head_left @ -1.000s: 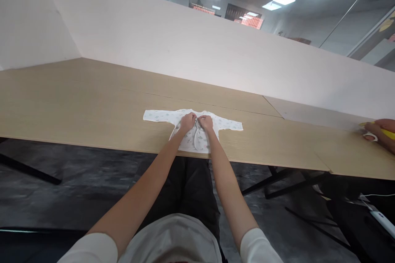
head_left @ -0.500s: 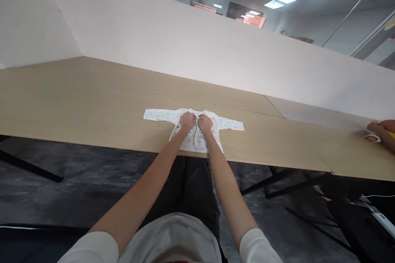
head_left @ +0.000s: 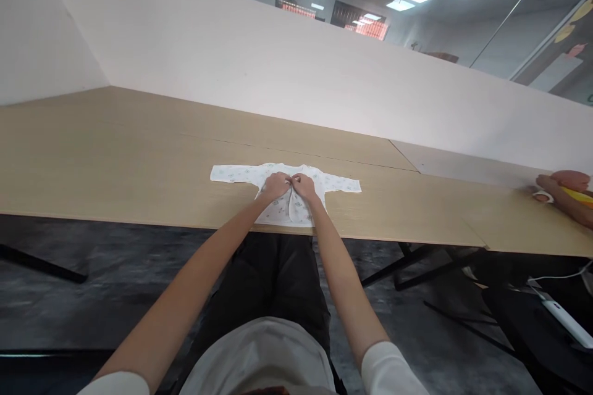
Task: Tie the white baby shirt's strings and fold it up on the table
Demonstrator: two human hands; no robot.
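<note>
Head view: reaches over the tabletop (head_left: 162, 179), holding left hand (head_left: 277, 185) and right hand (head_left: 303, 185) palm-down, close together, pinching the shirt (head_left: 279, 212) with bent fingers (head_left: 295, 179).

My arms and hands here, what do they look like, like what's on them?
Your left hand and right hand both look bare, with no gloves; at this size I can't make out any rings or nail details. Your wrists and forearms are uncovered, with no watch or bracelet visible. Short white sleeves cover only the upper arms.
</note>
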